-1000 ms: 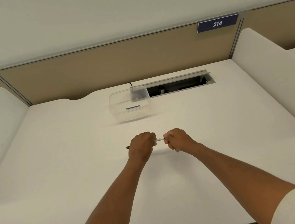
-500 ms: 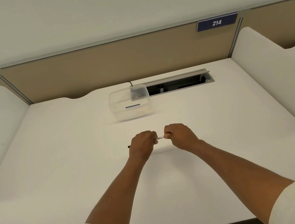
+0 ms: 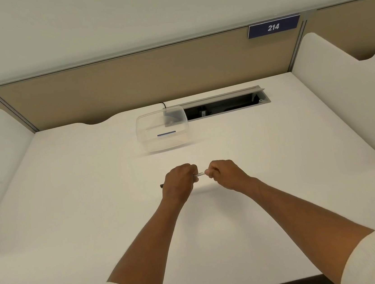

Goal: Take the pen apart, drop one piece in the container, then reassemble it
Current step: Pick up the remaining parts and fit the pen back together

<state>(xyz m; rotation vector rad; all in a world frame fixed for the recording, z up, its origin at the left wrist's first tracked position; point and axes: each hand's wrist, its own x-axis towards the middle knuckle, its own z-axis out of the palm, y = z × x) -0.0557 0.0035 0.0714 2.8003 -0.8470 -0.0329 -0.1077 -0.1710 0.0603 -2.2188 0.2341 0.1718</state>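
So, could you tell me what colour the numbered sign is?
Dark blue sign with white digits, head view.

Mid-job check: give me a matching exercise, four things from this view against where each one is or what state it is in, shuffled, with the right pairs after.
Things:
1. pen
2. container
3. number sign
4. cable slot

Places or states:
A. open gap in the desk, right of the clear tub
B. gripped at both ends above the desk
C. fixed to the tan partition, upper right
D. clear, on the desk beyond the hands

Pairs: 1-B, 2-D, 3-C, 4-A

The left hand and right hand each close around the pen.
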